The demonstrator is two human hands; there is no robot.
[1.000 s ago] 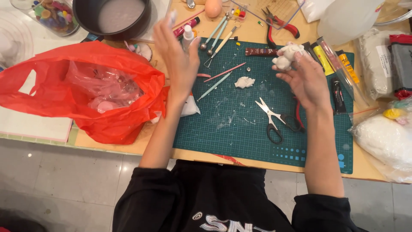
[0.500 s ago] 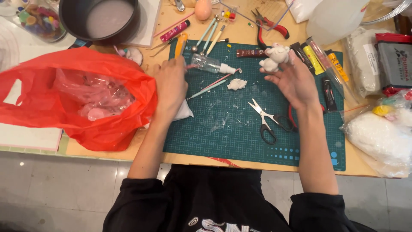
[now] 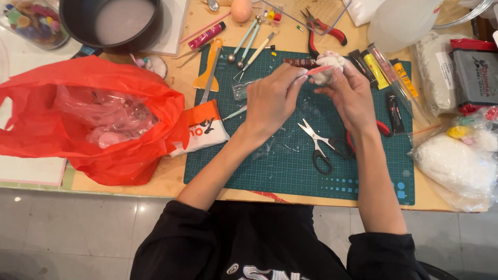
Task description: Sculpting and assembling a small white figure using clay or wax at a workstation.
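Clay, by the look of it: the white lump (image 3: 326, 72) in your right hand (image 3: 353, 98) should be soft, light and easily dented, so cradle it underneath and don't squeeze. Your left hand (image 3: 271, 99) pinches a thin pink tool (image 3: 317, 70) against it. Just below your grip lie scissors (image 3: 321, 145); above it, red pliers (image 3: 324, 30); left, an orange bag (image 3: 67, 114).

Counter layout, seen from above

Cutting mat (image 3: 290, 171) lies mid-counter (image 3: 155, 184); scissors (image 3: 321, 148) on it, near side. Plastic bag (image 3: 83, 119) left of the mat, pot (image 3: 111, 23) behind the bag. Sculpting tools (image 3: 249, 44) along the mat's far edge, pliers (image 3: 324, 31) just beyond. Tubes (image 3: 378, 70) at its right; wrapped lump (image 3: 456, 166) further right.
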